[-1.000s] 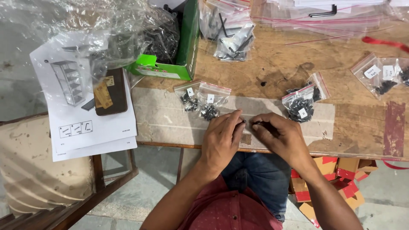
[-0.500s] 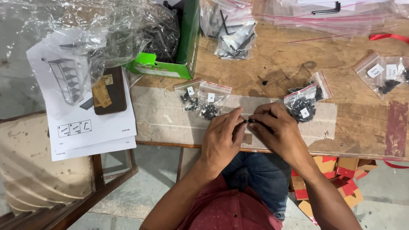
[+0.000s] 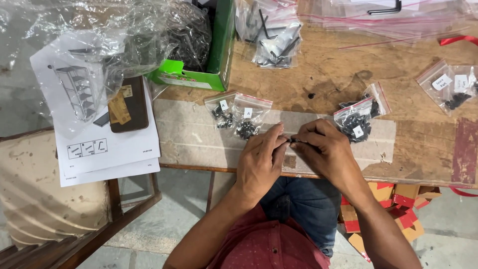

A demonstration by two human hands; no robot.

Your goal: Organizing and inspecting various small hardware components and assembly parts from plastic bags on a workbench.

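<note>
Both forearms reach forward from the person's lap, and the hands meet at the near edge of the wooden surface (image 3: 323, 74). The left hand (image 3: 259, 162) and the right hand (image 3: 323, 152) each pinch one end of a small dark piece of hardware (image 3: 292, 140) between thumb and fingertips, each grip closed tight on it. The piece is tiny and mostly hidden, so its shape cannot be told. Two small clear bags of dark screws (image 3: 238, 113) lie just beyond the left hand, another bag of screws (image 3: 356, 119) just beside the right.
</note>
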